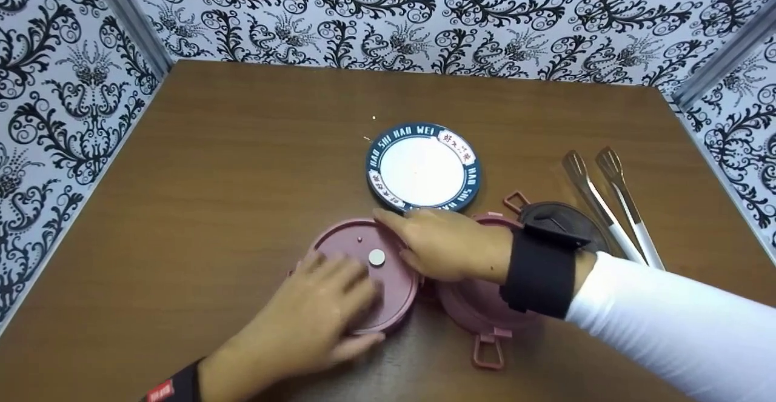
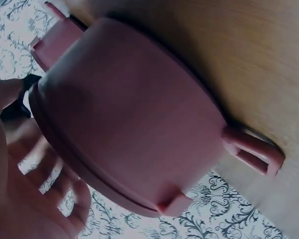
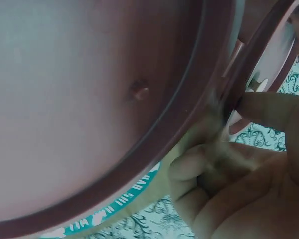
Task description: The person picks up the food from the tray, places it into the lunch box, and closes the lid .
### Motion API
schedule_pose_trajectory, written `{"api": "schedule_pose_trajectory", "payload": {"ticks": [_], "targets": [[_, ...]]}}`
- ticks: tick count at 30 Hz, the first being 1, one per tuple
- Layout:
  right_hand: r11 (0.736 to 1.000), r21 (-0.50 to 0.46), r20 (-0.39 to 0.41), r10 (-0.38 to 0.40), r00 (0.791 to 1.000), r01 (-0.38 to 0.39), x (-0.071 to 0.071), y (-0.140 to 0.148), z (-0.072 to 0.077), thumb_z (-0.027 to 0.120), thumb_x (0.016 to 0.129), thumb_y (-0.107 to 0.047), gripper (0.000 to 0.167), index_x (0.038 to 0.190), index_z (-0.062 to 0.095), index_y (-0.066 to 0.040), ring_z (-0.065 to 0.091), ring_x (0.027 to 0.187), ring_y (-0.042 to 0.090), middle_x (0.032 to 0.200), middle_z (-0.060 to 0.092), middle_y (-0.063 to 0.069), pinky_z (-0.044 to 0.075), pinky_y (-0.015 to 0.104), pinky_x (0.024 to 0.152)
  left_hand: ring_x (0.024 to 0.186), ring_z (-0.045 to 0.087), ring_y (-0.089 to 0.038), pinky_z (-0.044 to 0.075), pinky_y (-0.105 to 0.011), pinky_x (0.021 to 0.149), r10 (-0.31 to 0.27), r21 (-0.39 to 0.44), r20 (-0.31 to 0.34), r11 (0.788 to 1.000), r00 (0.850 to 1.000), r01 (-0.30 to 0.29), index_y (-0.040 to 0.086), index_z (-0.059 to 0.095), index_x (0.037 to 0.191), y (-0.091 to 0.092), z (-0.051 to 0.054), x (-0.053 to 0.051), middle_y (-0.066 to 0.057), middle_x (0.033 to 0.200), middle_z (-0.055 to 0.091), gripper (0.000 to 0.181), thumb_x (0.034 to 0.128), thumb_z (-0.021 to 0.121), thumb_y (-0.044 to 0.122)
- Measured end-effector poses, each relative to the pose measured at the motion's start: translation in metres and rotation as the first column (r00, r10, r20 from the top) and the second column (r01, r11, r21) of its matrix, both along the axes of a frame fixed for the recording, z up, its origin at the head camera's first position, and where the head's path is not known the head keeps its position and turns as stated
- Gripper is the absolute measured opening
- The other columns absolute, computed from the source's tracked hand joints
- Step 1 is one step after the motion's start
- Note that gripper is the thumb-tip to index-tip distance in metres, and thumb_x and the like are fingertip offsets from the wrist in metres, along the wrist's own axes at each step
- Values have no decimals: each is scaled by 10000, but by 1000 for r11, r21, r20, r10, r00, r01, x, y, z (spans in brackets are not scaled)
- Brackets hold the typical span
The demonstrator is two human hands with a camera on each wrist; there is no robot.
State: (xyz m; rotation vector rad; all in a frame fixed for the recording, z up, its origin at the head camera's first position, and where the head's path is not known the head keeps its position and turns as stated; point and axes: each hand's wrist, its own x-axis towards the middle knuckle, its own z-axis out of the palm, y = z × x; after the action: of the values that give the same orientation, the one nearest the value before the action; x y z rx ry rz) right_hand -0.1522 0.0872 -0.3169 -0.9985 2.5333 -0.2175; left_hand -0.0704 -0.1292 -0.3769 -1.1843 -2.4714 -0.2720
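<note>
We see an L hand (image 1: pixel 318 308), fingers loosely spread, by a pink pot (image 1: pixel 394 296); the R hand (image 1: pixel 451 243) touches its rim, can't tell if gripping; plate (image 1: pixel 422 170) just beyond.

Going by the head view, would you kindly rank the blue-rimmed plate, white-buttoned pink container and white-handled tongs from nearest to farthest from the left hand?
1. Pink container: beneath the left hand.
2. Blue-rimmed plate: ahead, slightly right.
3. White-handled tongs: far right.

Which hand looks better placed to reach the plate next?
Probably the right hand: it lies close to the plate, while the left hand is farther off, over the pink lid.
</note>
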Motion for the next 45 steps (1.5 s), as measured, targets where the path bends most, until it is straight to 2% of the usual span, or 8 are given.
{"api": "schedule_pose_trajectory", "payload": {"ticks": [2,5,8,13,19,32,38,45], "targets": [[999,8,-41,41,998,-40,4,4,2,626,975,-355,740,1584,270,-131,563,1252,316,1425,515,219,479,467,1041,1241,520,-287,421,-504,1012,96,-16,102,995,990,-95,174,565,1338,-3,-1,-7,-78,1296,568,768,802,644,719],[995,32,-56,101,993,-99,9,8,6,678,883,-564,976,1599,192,-112,369,1448,364,1600,296,221,339,492,1172,1503,262,-342,284,-557,1175,197,-58,227,980,954,-189,199,291,1578,-9,-6,-15,-125,1593,336,1092,747,560,855],[990,66,-21,127,992,-126,14,9,7,694,789,-694,1160,1604,131,-90,169,1536,340,1672,89,173,218,479,1227,1556,87,-346,162,-538,1232,238,-94,323,971,916,-219,184,143,1613,-13,-11,-19,-142,1676,131,1208,719,527,901],[984,112,-5,137,991,-135,16,7,-2,722,737,-718,1248,1604,100,-71,122,1551,323,1677,53,156,195,472,1238,1560,42,-341,127,-506,1246,256,-119,391,966,884,-228,137,136,1608,-15,-14,-21,-158,1682,47,1264,692,582,885],[984,110,-52,143,988,-137,16,7,-5,745,741,-684,1223,1590,156,-30,197,1534,348,1663,142,178,222,469,1233,1564,37,-317,128,-488,1250,243,-117,415,970,877,-214,103,156,1601,-14,-14,-24,-150,1685,25,1283,682,591,886],[993,64,-105,106,989,-100,6,-3,-5,820,633,-691,1252,1546,307,-5,352,1475,329,1601,315,200,327,456,1186,1552,101,-353,162,-519,1234,198,-133,408,979,891,-156,106,153,1603,-18,-14,-39,-159,1681,66,1262,709,467,940],[997,42,-98,71,993,-67,5,-2,-6,839,618,-676,1249,1542,323,-13,375,1462,329,1600,330,184,352,456,1171,1538,140,-391,199,-544,1221,183,-123,400,982,898,-146,96,198,1595,-16,-9,-40,-182,1672,108,1250,704,539,904],[994,75,-153,90,984,-79,6,-6,-5,840,579,-706,1258,1518,376,-10,479,1389,333,1558,407,190,428,456,1114,1543,129,-375,225,-555,1210,198,-127,439,979,876,-158,122,177,1601,-14,-8,-39,-173,1674,107,1266,678,615,869]]}}
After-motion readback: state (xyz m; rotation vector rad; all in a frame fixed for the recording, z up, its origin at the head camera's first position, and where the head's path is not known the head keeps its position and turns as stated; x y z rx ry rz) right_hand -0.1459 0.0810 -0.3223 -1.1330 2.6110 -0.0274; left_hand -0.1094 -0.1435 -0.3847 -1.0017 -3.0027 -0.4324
